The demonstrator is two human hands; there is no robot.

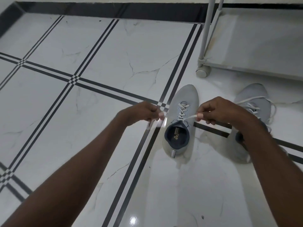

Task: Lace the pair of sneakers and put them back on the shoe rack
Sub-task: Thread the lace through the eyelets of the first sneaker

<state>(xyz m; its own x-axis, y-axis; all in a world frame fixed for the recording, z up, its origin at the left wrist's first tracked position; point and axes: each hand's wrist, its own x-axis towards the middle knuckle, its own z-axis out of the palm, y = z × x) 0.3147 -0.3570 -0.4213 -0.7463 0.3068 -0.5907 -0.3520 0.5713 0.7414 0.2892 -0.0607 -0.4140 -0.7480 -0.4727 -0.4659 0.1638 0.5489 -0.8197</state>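
Observation:
A light grey sneaker [182,102] with a dark blue lining stands on the floor, toe pointing away, its white lace [182,110] crossed through the eyelets. My right hand [218,110] pinches one lace end to the right of the shoe, pulled taut. My left hand [144,112] is closed to the left of the shoe on what looks like the other lace end, blurred. The second grey sneaker [252,99] stands further right, laced, with loose loops, partly hidden by my right forearm.
A white shoe rack [255,46] on castor wheels [202,72] stands at the back right, its bottom shelf bare where visible. The floor is glossy white marble tile with dark stripe lines. A dark skirting runs along the far wall.

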